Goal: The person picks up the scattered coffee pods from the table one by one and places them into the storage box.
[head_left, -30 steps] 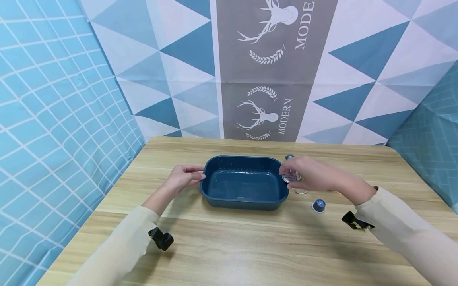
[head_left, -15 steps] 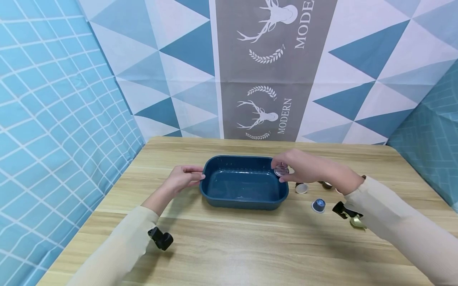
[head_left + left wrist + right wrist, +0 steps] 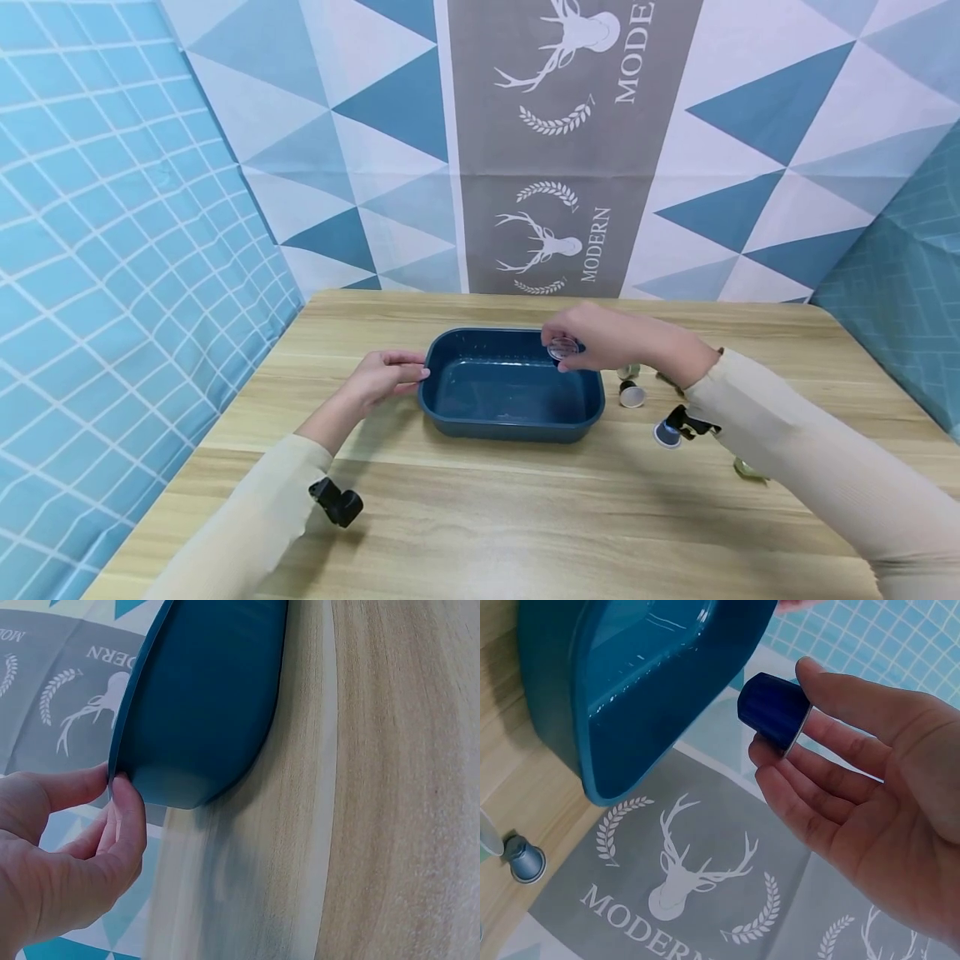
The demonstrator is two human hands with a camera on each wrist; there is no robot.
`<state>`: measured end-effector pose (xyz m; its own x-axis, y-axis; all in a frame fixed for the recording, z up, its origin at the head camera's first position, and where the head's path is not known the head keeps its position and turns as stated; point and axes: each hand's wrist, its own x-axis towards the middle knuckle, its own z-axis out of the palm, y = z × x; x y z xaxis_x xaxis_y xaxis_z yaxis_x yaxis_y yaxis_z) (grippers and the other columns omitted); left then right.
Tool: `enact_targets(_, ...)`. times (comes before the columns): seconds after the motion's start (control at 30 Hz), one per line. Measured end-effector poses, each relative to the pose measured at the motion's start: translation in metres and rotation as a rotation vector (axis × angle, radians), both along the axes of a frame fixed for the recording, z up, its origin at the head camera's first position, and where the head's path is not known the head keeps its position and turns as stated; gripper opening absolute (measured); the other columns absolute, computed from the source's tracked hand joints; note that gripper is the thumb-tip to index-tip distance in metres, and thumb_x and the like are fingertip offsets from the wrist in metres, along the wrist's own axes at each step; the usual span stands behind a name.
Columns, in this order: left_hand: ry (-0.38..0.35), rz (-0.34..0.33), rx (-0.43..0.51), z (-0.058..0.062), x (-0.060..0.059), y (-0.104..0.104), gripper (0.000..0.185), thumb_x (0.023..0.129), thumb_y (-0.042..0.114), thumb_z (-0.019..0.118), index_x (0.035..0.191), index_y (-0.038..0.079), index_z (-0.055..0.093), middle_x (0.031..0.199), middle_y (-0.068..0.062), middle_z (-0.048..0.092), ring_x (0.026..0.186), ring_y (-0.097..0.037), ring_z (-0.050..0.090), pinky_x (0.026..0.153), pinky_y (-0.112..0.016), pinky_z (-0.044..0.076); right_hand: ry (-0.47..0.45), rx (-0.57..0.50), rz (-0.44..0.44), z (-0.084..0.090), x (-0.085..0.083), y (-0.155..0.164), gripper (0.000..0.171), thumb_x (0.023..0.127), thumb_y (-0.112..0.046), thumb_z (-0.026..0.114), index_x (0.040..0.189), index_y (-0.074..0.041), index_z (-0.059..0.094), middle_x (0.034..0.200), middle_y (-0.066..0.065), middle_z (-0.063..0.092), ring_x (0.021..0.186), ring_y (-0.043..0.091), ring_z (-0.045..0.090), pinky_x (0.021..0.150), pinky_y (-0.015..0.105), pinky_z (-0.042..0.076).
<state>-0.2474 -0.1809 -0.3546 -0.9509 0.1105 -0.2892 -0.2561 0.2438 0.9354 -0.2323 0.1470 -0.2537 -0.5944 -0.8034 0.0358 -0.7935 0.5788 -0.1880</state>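
Observation:
A dark blue rectangular basin (image 3: 502,430) with rounded corners sits on the wooden table, and no contents show in its visible interior. My left hand (image 3: 384,379) pinches its left rim between thumb and fingers, plain in the left wrist view on the basin wall (image 3: 202,690). Over the basin's far right part, my right hand (image 3: 611,335) holds a coffee capsule (image 3: 562,347) by its edge. In the right wrist view this capsule (image 3: 771,710) is dark blue, gripped between thumb and fingertips, apart from the basin wall.
Right of the basin lie several more capsules: a white-lidded one (image 3: 632,396), a blue one (image 3: 664,435) partly behind the wrist camera, and a gold-green one (image 3: 747,470) by the right sleeve. A grey-blue capsule (image 3: 526,860) stands beyond the basin in the right wrist view.
My right hand has carried the capsule leftward, from the basin's right rim to above its interior. The left hand stays on the left rim, and the basin has not visibly moved.

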Motion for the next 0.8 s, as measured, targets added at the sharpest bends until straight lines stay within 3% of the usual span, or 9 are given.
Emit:
enact_targets(0.5,-0.022,-0.042,0.032,0.002,0.001,-0.004,0.045,0.092,0.01,0.063,0.132,-0.007,0.05,0.111,-0.007,0.062,0.088,-0.005,0.063,0.084,-0.022,0.056,-0.025,0.055,-0.001,0.0,-0.015,-0.025,0.027,0.082,-0.016,0.076,0.102,-0.003,0.064,0.087,0.004,0.063,0.076,0.015,0.054,0.071,0.026,0.048)
enact_targets(0.8,-0.101,-0.053,0.088,0.0,-0.005,-0.007,0.046,0.092,0.008,0.063,0.133,-0.007,0.049,0.091,0.003,0.067,0.081,-0.004,0.065,0.074,-0.018,0.056,-0.038,0.071,0.002,-0.004,-0.025,-0.031,0.025,0.082,-0.014,0.076,0.099,-0.002,0.063,0.083,0.006,0.06,0.072,0.013,0.049,0.07,0.027,0.046)
